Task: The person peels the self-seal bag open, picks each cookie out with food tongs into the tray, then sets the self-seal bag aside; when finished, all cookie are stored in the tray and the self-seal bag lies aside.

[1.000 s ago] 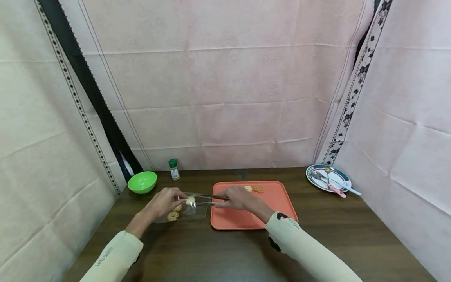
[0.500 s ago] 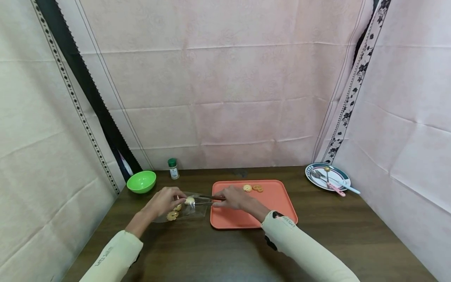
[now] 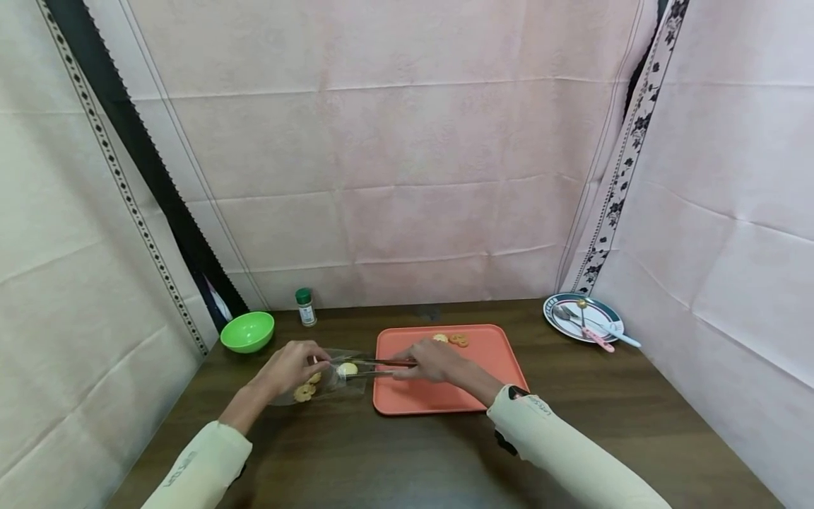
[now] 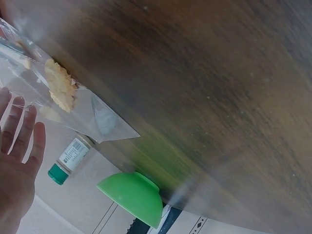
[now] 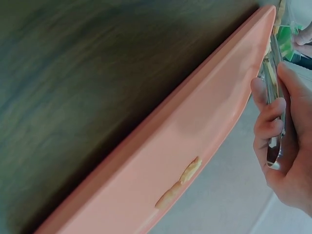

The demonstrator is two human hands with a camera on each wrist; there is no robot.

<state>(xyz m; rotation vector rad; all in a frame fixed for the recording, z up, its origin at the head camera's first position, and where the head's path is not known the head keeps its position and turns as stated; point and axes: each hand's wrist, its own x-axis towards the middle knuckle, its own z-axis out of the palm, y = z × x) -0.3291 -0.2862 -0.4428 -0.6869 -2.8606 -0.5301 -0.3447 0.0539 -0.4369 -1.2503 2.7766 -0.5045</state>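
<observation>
The right hand (image 3: 431,359) grips metal tongs (image 3: 375,367) pinching 1 cookie (image 3: 347,369), apparently inside the clear bag (image 3: 321,382) the left hand (image 3: 291,365) holds.

small print on both sleeves (image 3: 180,470) and the spice jar (image 4: 68,158) label, none legible

Tongs lifting a cookie from a clear bag beside an orange tray

The metal tongs (image 3: 375,365) lie nearly level, gripped in the right hand (image 3: 432,359), their tips closed on a pale round cookie (image 3: 347,369) at the mouth of the clear plastic bag (image 3: 321,382). The left hand (image 3: 291,364) holds the bag's upper edge; the bag lies on the dark wooden surface (image 3: 407,452) with more flower-shaped cookies (image 3: 304,392) inside. Just right of the bag sits the orange tray (image 3: 470,392), flat, with two cookies (image 3: 450,339) near its far edge.
</observation>
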